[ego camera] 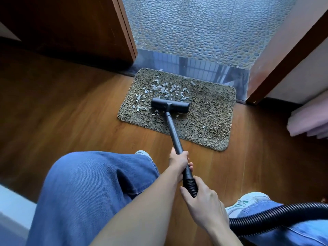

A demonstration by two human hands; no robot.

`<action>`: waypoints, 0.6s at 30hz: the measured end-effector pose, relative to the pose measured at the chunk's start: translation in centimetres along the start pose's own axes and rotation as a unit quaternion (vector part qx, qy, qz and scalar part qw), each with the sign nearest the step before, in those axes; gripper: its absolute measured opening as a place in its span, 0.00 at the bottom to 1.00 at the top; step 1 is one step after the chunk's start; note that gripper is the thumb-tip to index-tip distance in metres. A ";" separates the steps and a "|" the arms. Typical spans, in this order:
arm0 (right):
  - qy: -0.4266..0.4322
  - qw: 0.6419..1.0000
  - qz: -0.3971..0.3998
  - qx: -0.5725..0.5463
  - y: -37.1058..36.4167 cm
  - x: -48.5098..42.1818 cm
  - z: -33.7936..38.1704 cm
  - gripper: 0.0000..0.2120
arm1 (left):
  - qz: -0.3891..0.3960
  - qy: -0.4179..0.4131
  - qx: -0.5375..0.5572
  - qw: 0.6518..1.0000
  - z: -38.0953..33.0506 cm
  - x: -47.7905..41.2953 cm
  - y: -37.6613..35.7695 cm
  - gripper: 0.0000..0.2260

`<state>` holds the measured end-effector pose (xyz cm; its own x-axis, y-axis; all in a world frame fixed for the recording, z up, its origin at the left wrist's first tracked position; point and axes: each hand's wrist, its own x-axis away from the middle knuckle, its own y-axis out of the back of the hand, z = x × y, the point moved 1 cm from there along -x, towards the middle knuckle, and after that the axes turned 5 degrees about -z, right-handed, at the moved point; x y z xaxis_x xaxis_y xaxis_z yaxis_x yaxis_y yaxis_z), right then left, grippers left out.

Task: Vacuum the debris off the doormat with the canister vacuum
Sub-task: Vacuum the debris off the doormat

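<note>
vacuum head on the littered doormat

pale debris (159, 91), perhaps torn paper, lies over the left half of the doormat (209, 114) on the wooden floor (71, 103). the vacuum head (170, 105) rests flat on the mat at the near edge of the scraps. the left hand (179, 161) grips the tube (174, 134). just behind it, the right hand (204, 201) is wrapped round the ribbed hose (276, 214), which trails off right.

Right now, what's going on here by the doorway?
A person in blue jeans is vacuuming a shaggy brown doormat on the wooden floor. The left hand grips the black vacuum tube, and the right hand grips the ribbed black hose just behind it. The flat black floor head sits on the mat. Pale paper-like scraps lie mostly ahead of it, so the job is unfinished.
</note>
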<state>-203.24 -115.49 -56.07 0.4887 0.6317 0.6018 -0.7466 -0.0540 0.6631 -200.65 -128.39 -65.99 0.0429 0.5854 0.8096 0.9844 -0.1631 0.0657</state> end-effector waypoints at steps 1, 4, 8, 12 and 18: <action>0.008 1.000 -0.004 0.008 -0.1 0.4 0.1 0.24 | -0.004 -0.001 0.003 1.000 0.1 0.3 0.4 0.10; 0.031 0.999 -0.008 0.022 -0.4 1.5 0.4 0.27 | -0.018 0.002 0.015 1.000 0.6 1.0 1.7 0.10; 0.047 0.999 -0.003 0.021 -1.4 2.1 1.3 0.26 | -0.035 0.004 0.034 0.999 0.6 1.1 3.7 0.08; 0.048 0.999 0.004 0.013 -2.5 1.8 2.8 0.26 | -0.054 -0.006 0.036 0.998 0.0 0.3 5.4 0.04; 0.052 0.998 0.019 0.004 -3.5 0.4 4.9 0.23 | -0.076 -0.005 0.036 0.996 -1.1 -2.0 7.3 0.06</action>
<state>-198.21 -118.79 -55.99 0.4111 0.7054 0.5774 -0.7598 -0.0848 0.6446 -193.73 -131.61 -66.49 -0.1064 0.6073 0.7873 0.9893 -0.0149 0.1452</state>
